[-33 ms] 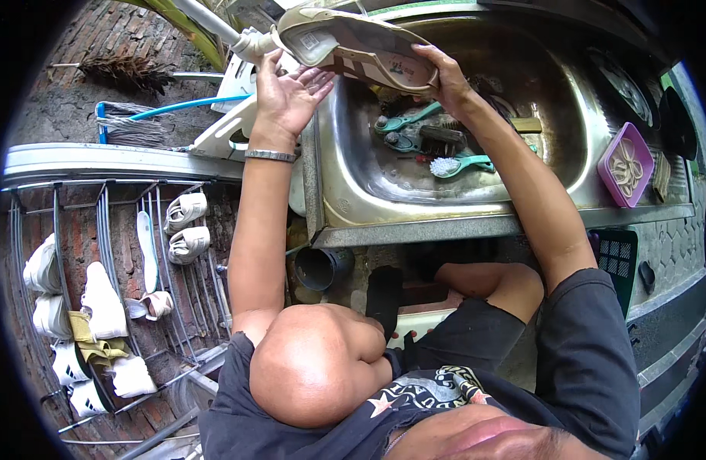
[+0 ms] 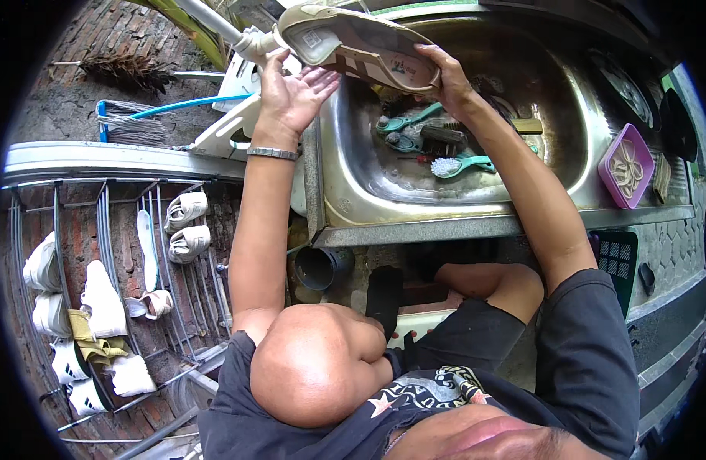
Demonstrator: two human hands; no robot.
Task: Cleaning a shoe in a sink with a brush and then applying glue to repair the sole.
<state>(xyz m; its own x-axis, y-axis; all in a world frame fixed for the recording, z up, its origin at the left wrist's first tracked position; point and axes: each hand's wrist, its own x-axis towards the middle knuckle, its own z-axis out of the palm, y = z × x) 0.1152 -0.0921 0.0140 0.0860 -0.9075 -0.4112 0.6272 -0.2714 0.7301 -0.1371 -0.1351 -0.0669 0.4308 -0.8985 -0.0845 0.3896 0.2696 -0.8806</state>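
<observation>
A rack point(image 2: 105, 222) of sneakers point(image 2: 103, 303) stands at lower left. The sink point(image 2: 414, 208) spans the upper right. Over its left end is a tan shoe point(image 2: 357, 61). A pink tub point(image 2: 633, 138) sits at its right. The right hand's point(image 2: 452, 80) fingers grip the shoe's right end; the left hand's point(image 2: 291, 100) are spread loosely just beside it, contact unclear. Brushes point(image 2: 446, 167) lie in the sink.

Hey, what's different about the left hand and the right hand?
The left hand is open with its palm showing, while the right hand grips a beige shoe. The left hand has a silvery wristband below it; the right hand has none showing. Both are bare, without gloves.
</observation>
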